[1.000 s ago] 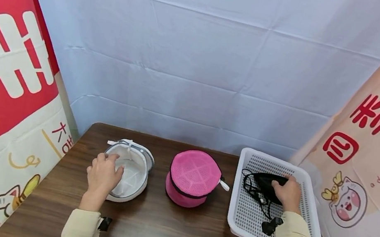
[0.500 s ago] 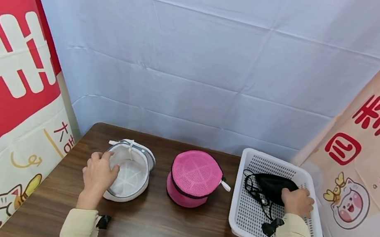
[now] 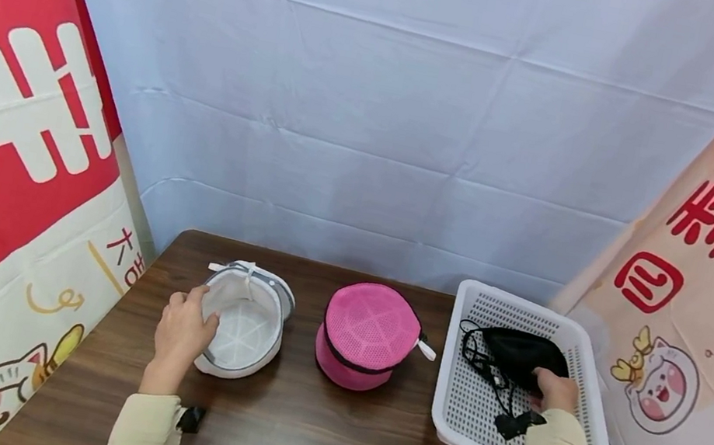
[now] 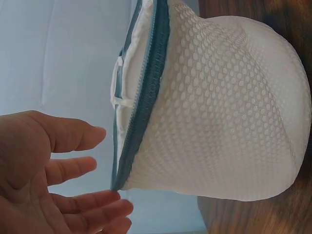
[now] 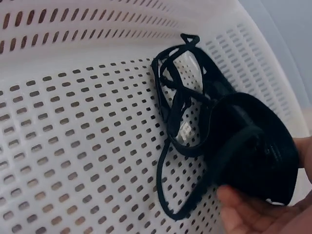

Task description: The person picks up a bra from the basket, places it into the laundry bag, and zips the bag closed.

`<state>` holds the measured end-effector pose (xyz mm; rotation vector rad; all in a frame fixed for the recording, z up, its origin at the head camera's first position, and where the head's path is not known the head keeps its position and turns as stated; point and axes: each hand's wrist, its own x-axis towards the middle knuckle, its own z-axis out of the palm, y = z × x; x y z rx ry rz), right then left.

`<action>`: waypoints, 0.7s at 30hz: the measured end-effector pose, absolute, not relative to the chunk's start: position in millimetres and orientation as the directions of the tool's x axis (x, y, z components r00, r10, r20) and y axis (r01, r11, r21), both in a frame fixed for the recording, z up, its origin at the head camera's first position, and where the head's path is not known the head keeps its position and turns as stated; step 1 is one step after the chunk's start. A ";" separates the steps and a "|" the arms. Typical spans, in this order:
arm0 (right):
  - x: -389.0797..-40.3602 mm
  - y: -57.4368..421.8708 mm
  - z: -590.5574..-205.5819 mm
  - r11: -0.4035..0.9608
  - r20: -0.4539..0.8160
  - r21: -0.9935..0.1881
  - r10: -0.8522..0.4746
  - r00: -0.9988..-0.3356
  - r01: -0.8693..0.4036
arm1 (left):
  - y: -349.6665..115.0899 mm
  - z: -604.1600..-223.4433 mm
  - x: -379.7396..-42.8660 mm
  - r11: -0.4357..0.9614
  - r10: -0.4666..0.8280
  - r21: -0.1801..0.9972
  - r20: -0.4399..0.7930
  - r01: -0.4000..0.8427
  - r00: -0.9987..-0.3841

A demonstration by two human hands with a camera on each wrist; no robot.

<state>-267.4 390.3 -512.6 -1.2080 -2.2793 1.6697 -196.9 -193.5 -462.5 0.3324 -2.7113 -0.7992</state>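
A black bra [image 3: 523, 353] lies in the white plastic basket [image 3: 448, 372] on the right, its straps loosely tangled to the left. My right hand [image 3: 557, 394] holds one cup by its edge; the right wrist view shows the fingers under the cup [image 5: 253, 151] and the thumb partly hidden behind it. On the left stands a white mesh laundry bag [image 3: 246, 334], unzipped, with its lid folded back. Beside its rim is my left hand [image 3: 183, 331], fingers relaxed and holding nothing. The left wrist view puts the fingertips by the blue-grey zipper edge [image 4: 146, 92]; contact is unclear.
Between the white bag and the basket stands a pink mesh laundry bag [image 3: 371, 327] with a black zipper and a white tab. Everything rests on a dark wooden table [image 3: 306, 442]. Pale cloth [image 3: 377, 100] hangs behind, with printed cloths at both sides.
My right hand has shifted from the bra's top to its lower right edge. The bra has spread slightly to the right. The left hand has drawn slightly left and stays beside the white bag.
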 end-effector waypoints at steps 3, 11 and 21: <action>-263.0 391.5 -513.3 -0.007 -0.423 -0.850 0.606 -0.674 0.527 | -195.1 -463.7 -197.6 0.810 -0.296 0.572 0.210 -0.129 -0.932; -264.8 393.2 -524.0 -0.189 -0.448 -0.890 0.543 -0.710 0.416 | -197.7 -464.1 -197.7 0.776 -0.317 0.615 0.190 -0.139 -0.929; -265.1 389.4 -529.0 -0.162 -0.418 -0.898 0.603 -0.680 0.408 | -200.9 -466.3 -197.5 0.745 -0.351 0.644 0.160 -0.172 -0.923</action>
